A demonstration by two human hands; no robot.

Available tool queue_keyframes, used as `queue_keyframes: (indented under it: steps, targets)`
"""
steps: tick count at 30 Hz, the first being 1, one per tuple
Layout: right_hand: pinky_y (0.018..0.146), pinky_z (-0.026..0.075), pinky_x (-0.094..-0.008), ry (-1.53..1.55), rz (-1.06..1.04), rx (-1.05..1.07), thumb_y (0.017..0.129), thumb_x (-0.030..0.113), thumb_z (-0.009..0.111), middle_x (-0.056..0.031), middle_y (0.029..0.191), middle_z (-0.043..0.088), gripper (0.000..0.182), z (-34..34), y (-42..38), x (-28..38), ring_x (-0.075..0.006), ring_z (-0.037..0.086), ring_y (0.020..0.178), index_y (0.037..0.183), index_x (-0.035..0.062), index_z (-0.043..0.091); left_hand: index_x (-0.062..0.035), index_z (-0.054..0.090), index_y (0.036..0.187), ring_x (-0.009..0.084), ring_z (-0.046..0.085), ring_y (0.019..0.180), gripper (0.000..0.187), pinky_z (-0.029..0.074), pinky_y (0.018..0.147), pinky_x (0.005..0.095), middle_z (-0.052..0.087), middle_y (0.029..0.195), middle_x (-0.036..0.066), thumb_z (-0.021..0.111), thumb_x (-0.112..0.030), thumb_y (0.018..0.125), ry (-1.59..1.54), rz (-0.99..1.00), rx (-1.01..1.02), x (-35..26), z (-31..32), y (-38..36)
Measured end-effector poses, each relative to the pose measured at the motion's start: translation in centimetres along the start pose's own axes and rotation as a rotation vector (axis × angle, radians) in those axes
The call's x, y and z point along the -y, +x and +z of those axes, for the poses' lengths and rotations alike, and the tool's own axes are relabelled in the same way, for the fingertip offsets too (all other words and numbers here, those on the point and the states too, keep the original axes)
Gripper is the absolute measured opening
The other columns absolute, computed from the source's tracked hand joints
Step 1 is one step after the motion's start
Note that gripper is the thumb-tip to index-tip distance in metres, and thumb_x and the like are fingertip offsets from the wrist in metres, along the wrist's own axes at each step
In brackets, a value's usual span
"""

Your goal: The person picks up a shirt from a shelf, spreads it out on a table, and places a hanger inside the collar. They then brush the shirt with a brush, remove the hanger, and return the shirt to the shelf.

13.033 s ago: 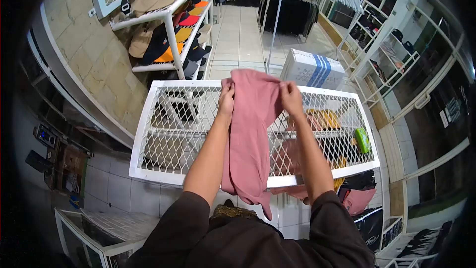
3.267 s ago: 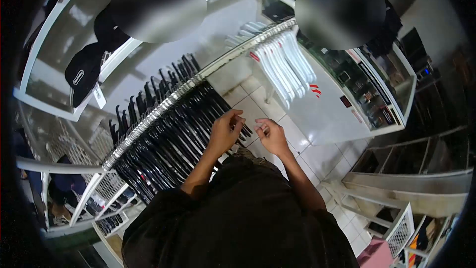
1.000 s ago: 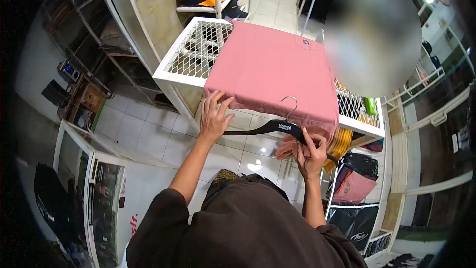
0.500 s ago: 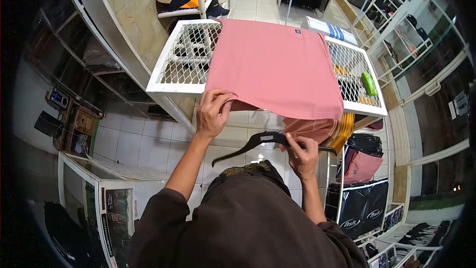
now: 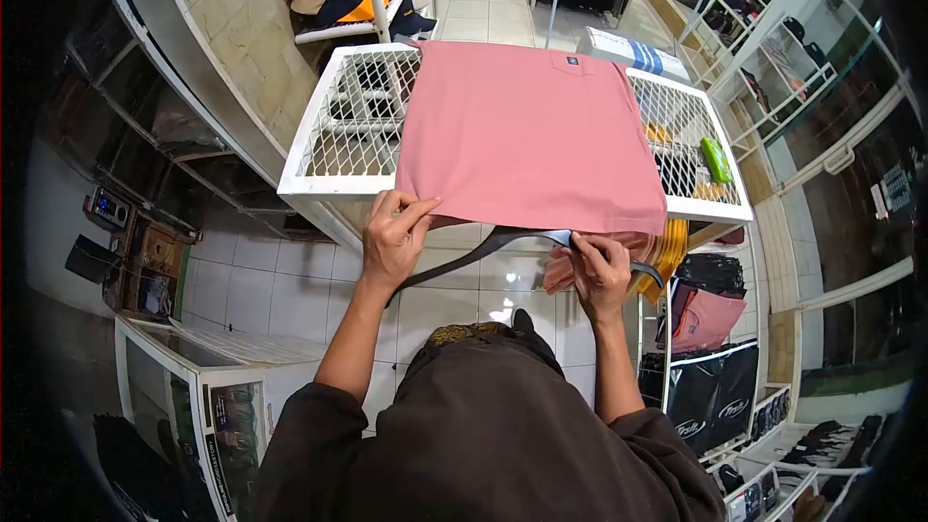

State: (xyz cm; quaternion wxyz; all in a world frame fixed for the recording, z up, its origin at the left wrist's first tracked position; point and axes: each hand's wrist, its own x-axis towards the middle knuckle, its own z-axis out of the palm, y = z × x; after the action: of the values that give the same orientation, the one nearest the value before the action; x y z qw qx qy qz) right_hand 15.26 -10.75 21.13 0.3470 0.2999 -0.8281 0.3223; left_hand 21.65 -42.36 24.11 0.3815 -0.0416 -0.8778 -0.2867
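Note:
A pink shirt [image 5: 527, 135] with a small chest pocket lies flat across a white mesh-topped table [image 5: 338, 186], its hem at the near edge. My left hand [image 5: 394, 237] pinches the hem's near left corner between thumb and fingers. My right hand [image 5: 601, 275] grips a dark hanger [image 5: 464, 259] close to its middle, just below the hem. The hanger's top runs up against or under the hem, and its hook is hidden. Behind my right hand hangs more pink fabric [image 5: 558, 269], beside yellow cloth [image 5: 667, 256].
A green packet [image 5: 716, 160] lies on the mesh at the right. Beyond the table's far edge is a white box with blue stripes [image 5: 633, 51]. Caps fill a shelf [image 5: 348, 32] at the upper left. Black bags [image 5: 713, 401] hang at the lower right.
The hanger has moved up to the shirt's hem, with my right hand still on it. My left hand has shifted slightly left and down, still pinching the hem. The view has shifted slightly.

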Motion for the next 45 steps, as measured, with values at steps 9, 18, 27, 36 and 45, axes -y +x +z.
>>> queue_keyframes:
  steps: [9,18,27,36,45]
  targets:
    - [0.074,0.052,-0.0396,-0.14,0.189,-0.064,0.078,0.011,0.084,-0.0104,0.098,0.067,0.03,-2.0,2.1,-3.2,-0.0289,0.065,0.084,0.107,0.0077,0.075,-0.0099,0.079,0.103,0.0241,0.06,0.082,0.032,0.05,0.073,0.0384,0.062,0.083,0.005,0.076,0.004,0.076,-0.015,0.007,0.037,0.0,-0.6,0.3]
    - [0.085,0.054,-0.0415,-0.321,0.271,-0.068,0.078,0.0,0.075,-0.0142,0.108,0.063,0.034,0.3,6.3,-2.7,-0.0328,0.064,0.095,0.111,0.0052,0.072,-0.0114,0.079,0.105,0.0247,0.059,0.08,0.034,0.049,0.072,0.0375,0.062,0.082,0.006,0.075,0.005,0.075,0.009,0.024,0.072,-0.1,-0.3,-0.2]
    - [0.096,0.043,-0.0476,-0.305,0.152,0.005,0.07,-0.001,0.067,-0.0121,0.108,0.065,0.037,2.3,6.7,-4.0,-0.0342,0.057,0.11,0.105,0.0083,0.067,-0.0078,0.076,0.104,0.0293,0.06,0.091,0.028,0.048,0.086,0.0422,0.067,0.091,0.008,0.079,-0.026,0.084,0.006,0.017,0.306,-0.2,1.1,4.7]
    - [0.063,0.051,-0.0444,-0.249,0.042,0.18,0.085,0.001,0.065,-0.0171,0.078,0.067,0.02,-1.4,7.9,-9.1,-0.0356,0.068,0.073,0.103,0.0082,0.061,-0.0064,0.074,0.106,0.0314,0.059,0.097,0.027,0.048,0.085,0.0422,0.064,0.096,0.011,0.073,-0.029,0.09,0.082,-0.027,0.261,3.5,7.1,6.8]
    - [0.079,0.052,-0.0506,-0.437,0.5,0.101,0.078,0.005,0.069,-0.0216,0.096,0.069,0.021,-7.0,4.6,-13.2,-0.0405,0.067,0.092,0.098,0.0036,0.063,-0.0077,0.072,0.101,0.0327,0.058,0.101,0.023,0.045,0.088,0.0444,0.063,0.096,0.012,0.071,-0.029,0.092,0.162,-0.108,0.142,3.4,8.2,5.9]
